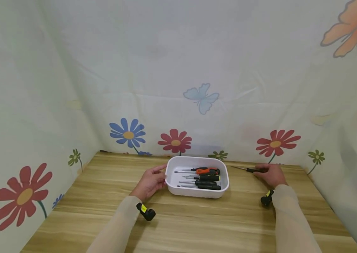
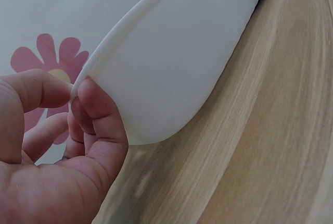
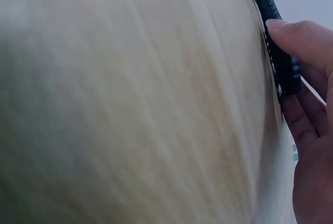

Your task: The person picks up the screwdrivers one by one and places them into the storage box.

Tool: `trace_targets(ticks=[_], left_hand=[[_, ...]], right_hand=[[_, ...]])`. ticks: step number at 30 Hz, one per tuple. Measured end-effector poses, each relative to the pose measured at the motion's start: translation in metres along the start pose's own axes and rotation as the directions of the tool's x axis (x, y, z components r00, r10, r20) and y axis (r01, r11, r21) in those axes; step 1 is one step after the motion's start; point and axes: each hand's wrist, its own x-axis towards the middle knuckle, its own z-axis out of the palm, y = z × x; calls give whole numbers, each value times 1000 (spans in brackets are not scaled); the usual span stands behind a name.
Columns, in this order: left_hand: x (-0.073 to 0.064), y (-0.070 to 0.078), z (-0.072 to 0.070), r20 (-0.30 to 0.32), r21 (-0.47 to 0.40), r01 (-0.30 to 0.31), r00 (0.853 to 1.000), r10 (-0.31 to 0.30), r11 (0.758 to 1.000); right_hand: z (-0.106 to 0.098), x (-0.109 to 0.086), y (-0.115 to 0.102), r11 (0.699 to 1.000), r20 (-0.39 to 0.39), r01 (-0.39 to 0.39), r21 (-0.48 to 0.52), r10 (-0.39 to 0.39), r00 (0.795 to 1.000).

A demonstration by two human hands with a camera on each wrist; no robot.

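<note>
A white plastic box (image 1: 194,192) with rounded corners stands near the back of the wooden table. Several screwdrivers lie in it, most with black handles (image 1: 209,187) and one with an orange-red handle (image 1: 203,171). My left hand (image 1: 151,181) pinches the box's left rim; the left wrist view shows thumb and fingers at the edge of the white wall (image 2: 166,57). To the right of the box, my right hand (image 1: 271,174) holds a screwdriver (image 1: 252,170) by its black handle (image 3: 283,65), the thumb on top. Its shaft points left, toward the box.
The wooden tabletop (image 1: 203,225) stretches in front of the box and between the arms. A white curtain (image 1: 153,70) printed with flowers and butterflies encloses the back and both sides. A small black camera (image 1: 147,212) sits on each wrist.
</note>
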Motion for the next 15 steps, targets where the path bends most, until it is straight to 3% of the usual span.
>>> trace_targets(ticks=[15], left_hand=[[-1, 1, 0, -5, 1, 14, 1000, -14, 1000]], right_hand=[[2, -7, -5, 999, 6, -17, -30, 17, 1000]])
